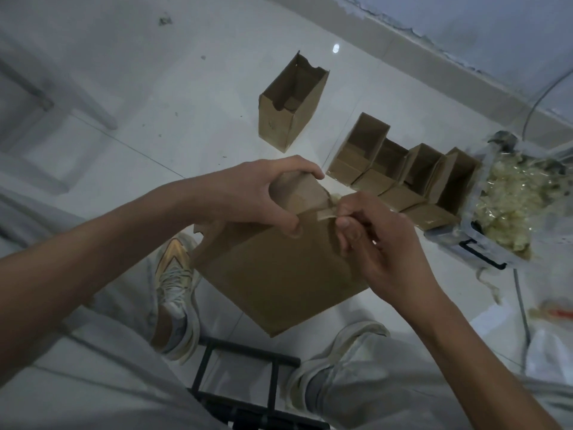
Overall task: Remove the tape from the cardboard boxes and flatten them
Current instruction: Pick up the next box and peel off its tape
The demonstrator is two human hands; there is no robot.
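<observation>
I hold a brown cardboard box (pixel 276 274) in the air above my knees. My left hand (pixel 257 193) grips its upper end, fingers curled over the far edge and thumb on the near face. My right hand (pixel 375 240) pinches a strip of tape (pixel 327 214) that is partly peeled from the box's top edge. On the floor beyond, one open box (pixel 291 107) stands alone, and a row of several open boxes (pixel 400 172) lies to its right.
A clear plastic bin (pixel 511 209) full of crumpled tape stands at the right, with a cable (pixel 524 308) beside it. My two shoes (pixel 173 283) rest on the white tile floor. A black metal frame (pixel 242 383) sits between my feet. A wall skirting runs along the top right.
</observation>
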